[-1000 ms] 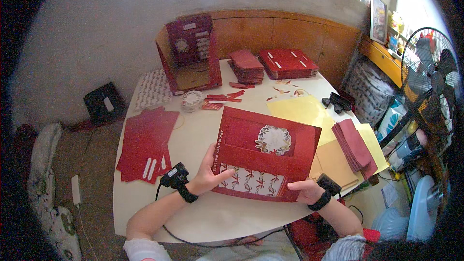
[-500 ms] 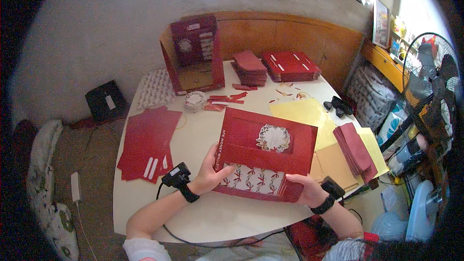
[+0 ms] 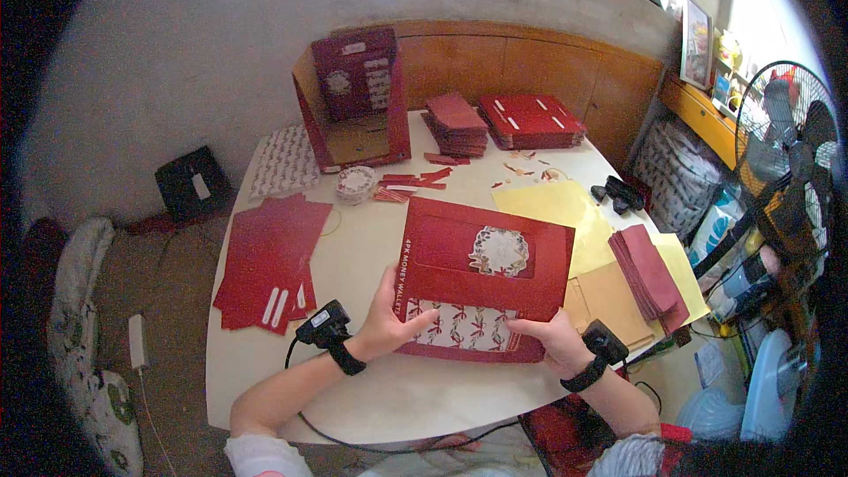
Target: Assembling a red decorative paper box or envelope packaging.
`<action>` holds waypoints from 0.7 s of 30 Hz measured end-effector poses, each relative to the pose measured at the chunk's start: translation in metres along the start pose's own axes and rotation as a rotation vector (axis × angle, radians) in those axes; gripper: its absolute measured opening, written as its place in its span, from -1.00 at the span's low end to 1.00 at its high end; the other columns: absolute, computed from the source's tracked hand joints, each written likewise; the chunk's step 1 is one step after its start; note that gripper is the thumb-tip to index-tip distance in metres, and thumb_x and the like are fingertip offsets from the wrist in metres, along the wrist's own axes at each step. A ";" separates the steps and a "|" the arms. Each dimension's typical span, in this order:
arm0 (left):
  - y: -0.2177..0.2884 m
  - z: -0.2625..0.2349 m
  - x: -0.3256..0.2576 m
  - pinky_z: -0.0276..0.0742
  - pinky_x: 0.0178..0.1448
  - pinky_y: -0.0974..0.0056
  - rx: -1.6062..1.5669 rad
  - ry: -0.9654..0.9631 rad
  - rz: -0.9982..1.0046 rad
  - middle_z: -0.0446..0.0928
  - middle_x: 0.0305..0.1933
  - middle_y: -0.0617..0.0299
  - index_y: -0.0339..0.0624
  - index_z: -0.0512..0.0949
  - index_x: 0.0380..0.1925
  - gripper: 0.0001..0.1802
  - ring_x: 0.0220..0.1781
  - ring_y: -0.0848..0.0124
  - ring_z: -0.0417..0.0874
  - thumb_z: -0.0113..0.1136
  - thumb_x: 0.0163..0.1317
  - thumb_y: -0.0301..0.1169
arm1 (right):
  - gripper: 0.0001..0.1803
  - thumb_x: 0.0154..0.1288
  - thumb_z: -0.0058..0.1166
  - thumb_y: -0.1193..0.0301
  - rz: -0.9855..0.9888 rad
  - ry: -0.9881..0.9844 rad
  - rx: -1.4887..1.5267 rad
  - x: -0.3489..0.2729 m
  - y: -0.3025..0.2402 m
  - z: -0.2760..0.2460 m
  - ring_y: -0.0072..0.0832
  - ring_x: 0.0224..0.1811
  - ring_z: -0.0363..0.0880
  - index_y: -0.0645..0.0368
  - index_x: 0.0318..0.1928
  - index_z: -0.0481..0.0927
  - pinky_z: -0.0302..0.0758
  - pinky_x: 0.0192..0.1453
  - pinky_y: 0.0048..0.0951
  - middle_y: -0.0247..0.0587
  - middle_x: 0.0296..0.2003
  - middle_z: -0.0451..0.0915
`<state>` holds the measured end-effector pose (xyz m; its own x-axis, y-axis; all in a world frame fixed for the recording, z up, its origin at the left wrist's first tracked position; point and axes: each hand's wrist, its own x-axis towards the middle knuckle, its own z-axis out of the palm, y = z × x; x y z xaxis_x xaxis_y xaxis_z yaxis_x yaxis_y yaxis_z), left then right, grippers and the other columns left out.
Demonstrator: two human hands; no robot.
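Note:
Both my hands hold a flat red cardboard folder (image 3: 442,287) above the near middle of the table. A white floral label (image 3: 502,252) sits in its upper panel, and white card with a red bow pattern (image 3: 459,327) shows in the lower part. My left hand (image 3: 389,325) grips the left edge, thumb lying across the patterned card. At the lower right corner, my right hand (image 3: 561,343) has its thumb on the patterned card too. The fingers of both hands are largely hidden behind the folder.
Red sheets (image 3: 269,265) lie at left. Behind are a red display box (image 3: 362,137), a roll of labels (image 3: 356,183), red scraps (image 3: 415,182) and red stacks (image 3: 530,119). Yellow paper (image 3: 552,212) and dark red envelopes (image 3: 647,274) lie right; a black fan (image 3: 786,137) stands beyond.
My right hand has shifted slightly left and its thumb reaches further over the patterned card. The folder's lower right part has moved inward, and its right edge sits a little further left.

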<state>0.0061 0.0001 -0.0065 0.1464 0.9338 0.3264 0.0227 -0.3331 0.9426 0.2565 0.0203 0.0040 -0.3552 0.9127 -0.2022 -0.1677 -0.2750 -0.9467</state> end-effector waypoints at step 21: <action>0.007 -0.005 0.001 0.35 0.07 0.39 -0.123 -0.001 -0.111 0.30 0.05 0.16 -0.29 -0.03 0.19 -0.25 0.06 0.49 0.36 0.13 0.02 -0.58 | -0.53 0.00 0.21 0.47 -0.025 -0.042 -0.095 0.001 -0.005 0.002 -0.46 -0.08 0.49 0.22 -0.02 0.41 0.42 0.02 -0.39 -0.26 -0.11 0.52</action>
<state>0.0019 -0.0009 0.0005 0.1507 0.9639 0.2193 -0.0819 -0.2089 0.9745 0.2554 0.0219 0.0088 -0.3908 0.9048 -0.1689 -0.0900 -0.2202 -0.9713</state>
